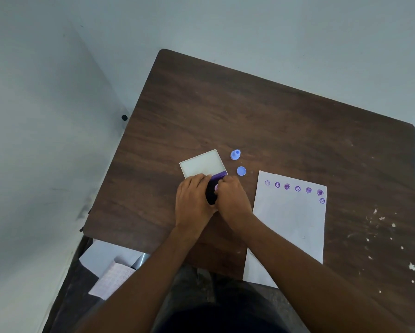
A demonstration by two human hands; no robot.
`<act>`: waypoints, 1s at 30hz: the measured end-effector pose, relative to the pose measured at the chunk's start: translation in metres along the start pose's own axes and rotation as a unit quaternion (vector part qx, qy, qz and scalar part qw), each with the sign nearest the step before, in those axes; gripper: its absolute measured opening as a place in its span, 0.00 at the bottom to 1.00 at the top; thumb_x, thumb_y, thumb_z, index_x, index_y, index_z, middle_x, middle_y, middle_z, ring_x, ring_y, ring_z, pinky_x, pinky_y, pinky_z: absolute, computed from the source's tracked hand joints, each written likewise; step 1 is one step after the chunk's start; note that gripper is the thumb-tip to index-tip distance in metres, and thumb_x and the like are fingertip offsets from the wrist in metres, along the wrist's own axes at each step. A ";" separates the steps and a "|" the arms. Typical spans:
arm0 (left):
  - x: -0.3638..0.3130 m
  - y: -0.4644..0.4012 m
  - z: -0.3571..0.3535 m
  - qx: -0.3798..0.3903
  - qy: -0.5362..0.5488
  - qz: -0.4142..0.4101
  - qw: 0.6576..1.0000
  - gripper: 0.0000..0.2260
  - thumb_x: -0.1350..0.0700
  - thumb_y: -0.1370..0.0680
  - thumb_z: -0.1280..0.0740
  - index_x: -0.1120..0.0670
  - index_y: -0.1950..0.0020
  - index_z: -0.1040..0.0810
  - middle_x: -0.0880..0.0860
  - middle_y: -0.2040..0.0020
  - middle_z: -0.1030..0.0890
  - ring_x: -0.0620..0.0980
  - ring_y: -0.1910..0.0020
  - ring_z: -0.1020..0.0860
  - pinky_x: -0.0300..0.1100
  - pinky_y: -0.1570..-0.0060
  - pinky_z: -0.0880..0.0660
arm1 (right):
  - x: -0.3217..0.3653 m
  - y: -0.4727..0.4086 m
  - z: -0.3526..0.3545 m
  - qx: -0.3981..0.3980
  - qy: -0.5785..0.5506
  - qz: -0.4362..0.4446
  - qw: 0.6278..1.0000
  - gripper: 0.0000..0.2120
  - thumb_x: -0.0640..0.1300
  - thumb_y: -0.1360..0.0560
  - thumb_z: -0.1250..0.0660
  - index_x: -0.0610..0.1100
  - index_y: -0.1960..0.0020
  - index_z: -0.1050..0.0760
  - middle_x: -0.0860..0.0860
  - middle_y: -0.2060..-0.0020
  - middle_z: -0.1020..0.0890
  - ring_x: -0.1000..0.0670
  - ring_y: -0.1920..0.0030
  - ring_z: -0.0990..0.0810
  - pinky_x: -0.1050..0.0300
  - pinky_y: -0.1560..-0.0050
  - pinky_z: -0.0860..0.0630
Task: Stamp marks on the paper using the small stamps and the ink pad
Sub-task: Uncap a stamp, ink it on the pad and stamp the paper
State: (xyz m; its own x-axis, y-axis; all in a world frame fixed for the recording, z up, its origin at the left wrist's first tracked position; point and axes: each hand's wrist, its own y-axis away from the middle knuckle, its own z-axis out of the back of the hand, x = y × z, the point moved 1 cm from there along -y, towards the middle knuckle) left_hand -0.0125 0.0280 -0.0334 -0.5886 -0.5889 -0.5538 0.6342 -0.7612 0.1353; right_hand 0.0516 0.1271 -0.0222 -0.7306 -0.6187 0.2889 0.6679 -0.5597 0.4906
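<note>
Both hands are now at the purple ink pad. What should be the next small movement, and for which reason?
Probably lift the right hand, with the small stamp it seems to press into the dark purple ink pad, and carry it to the white paper sheet. Seven purple marks already run along the top edge and turn down the right side, so the next free spot lies below the last one. The left hand steadies the pad.

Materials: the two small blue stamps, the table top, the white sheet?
Two small blue stamps: likely moulded plastic, uniform colour, smooth matte look. Brown table top: wood-grain, probably laminate; flat sheen, rounded corners. White sheet: thin matte paper, carrying purple ink marks.
</note>
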 end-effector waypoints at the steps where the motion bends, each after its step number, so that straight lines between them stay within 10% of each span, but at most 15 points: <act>1: 0.000 0.000 0.000 0.002 0.001 0.000 1.000 0.29 0.48 0.31 0.24 0.57 0.33 0.24 0.57 0.36 0.21 0.56 0.37 0.24 0.49 0.31 0.35 | 0.000 0.001 -0.001 -0.028 0.006 0.004 1.000 0.13 0.38 0.23 0.36 0.38 0.40 0.26 0.40 0.39 0.24 0.42 0.41 0.27 0.52 0.40 0.32; 11: -0.007 0.002 0.006 0.003 0.002 0.015 1.000 0.30 0.46 0.33 0.23 0.57 0.34 0.24 0.56 0.36 0.21 0.56 0.37 0.24 0.50 0.32 0.33 | 0.006 -0.003 0.011 -0.014 0.008 -0.039 0.999 0.10 0.41 0.24 0.33 0.39 0.44 0.24 0.42 0.46 0.20 0.43 0.48 0.22 0.52 0.48 0.26; 16: -0.015 0.003 0.012 0.038 -0.027 0.014 0.999 0.35 0.42 0.32 0.24 0.53 0.29 0.30 0.53 0.31 0.25 0.53 0.33 0.28 0.46 0.30 0.37 | -0.006 0.005 0.022 0.013 -0.199 -0.164 0.966 0.10 0.48 0.22 0.36 0.41 0.49 0.25 0.49 0.50 0.20 0.45 0.49 0.22 0.53 0.48 0.28; 18: -0.017 0.003 0.016 0.055 -0.026 0.008 0.998 0.40 0.40 0.33 0.24 0.53 0.27 0.33 0.53 0.29 0.28 0.53 0.31 0.31 0.46 0.29 0.38 | -0.019 0.023 0.021 -0.083 -0.418 -0.156 0.891 0.11 0.50 0.23 0.34 0.43 0.55 0.19 0.49 0.57 0.15 0.49 0.57 0.19 0.57 0.54 0.24; 23: -0.024 0.002 0.027 0.034 -0.050 -0.011 0.998 0.41 0.43 0.32 0.23 0.53 0.25 0.37 0.54 0.27 0.30 0.52 0.28 0.34 0.48 0.28 0.40 | -0.045 0.072 0.025 -0.006 -0.894 -0.110 0.435 0.12 0.39 0.25 0.33 0.36 0.43 0.20 0.41 0.53 0.17 0.47 0.55 0.21 0.54 0.51 0.21; 30: -0.045 -0.001 0.027 0.033 -0.048 -0.051 0.997 0.36 0.47 0.31 0.23 0.54 0.28 0.32 0.54 0.30 0.26 0.53 0.31 0.29 0.48 0.32 0.34 | -0.038 0.087 0.045 0.032 -0.950 0.004 0.311 0.12 0.37 0.21 0.39 0.34 0.42 0.23 0.39 0.54 0.21 0.47 0.57 0.25 0.55 0.52 0.22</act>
State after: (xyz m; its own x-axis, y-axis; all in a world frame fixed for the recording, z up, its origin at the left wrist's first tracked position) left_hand -0.0006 0.0481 0.0131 -0.6950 -0.5285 -0.4875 0.5364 -0.8326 0.1380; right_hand 0.1311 0.1271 0.0468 0.4658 0.8559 0.2249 0.7109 -0.5132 0.4808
